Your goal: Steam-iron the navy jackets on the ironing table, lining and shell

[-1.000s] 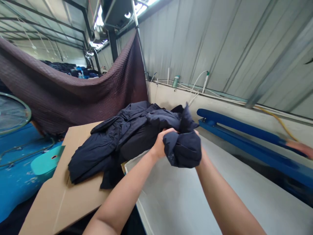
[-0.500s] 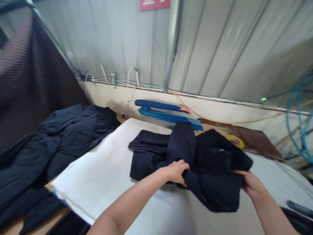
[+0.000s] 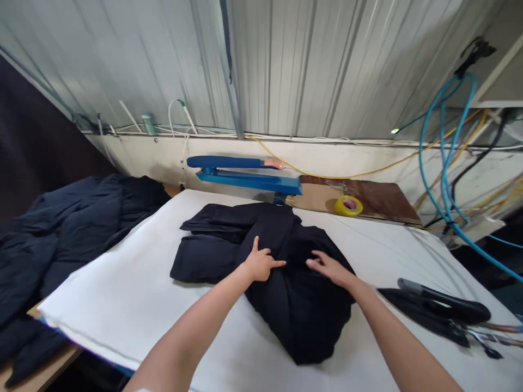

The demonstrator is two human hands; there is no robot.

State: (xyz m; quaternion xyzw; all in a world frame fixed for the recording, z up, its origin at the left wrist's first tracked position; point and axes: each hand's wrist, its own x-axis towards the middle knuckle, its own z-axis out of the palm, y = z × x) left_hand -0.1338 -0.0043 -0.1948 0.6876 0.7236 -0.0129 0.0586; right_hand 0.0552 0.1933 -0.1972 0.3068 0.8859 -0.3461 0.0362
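A dark navy garment [image 3: 314, 310], partly folded and bunched, lies on the white padded table [image 3: 122, 288]. Its two narrower ends point left, while the bulkier part sits nearer to me on the right. My left hand [image 3: 260, 264] rests on the middle of the cloth, thumb and forefinger spread wide. Close by on the right, my right hand [image 3: 327, 267] touches the garment with its fingers apart and extended. Neither hand grips the fabric.
A black iron [image 3: 437, 310] lies at the right. Behind stand a blue sleeve board [image 3: 245, 171] and a yellow tape roll [image 3: 348, 206] on a brown board [image 3: 379, 201]. Dark garments [image 3: 81, 228] are heaped at left; blue hoses [image 3: 445, 141] hang at right.
Both hands have let go of the cloth and moved closer together on top of it. The garment's right part is now folded in towards the middle. The view has shifted right, bringing the iron into sight.
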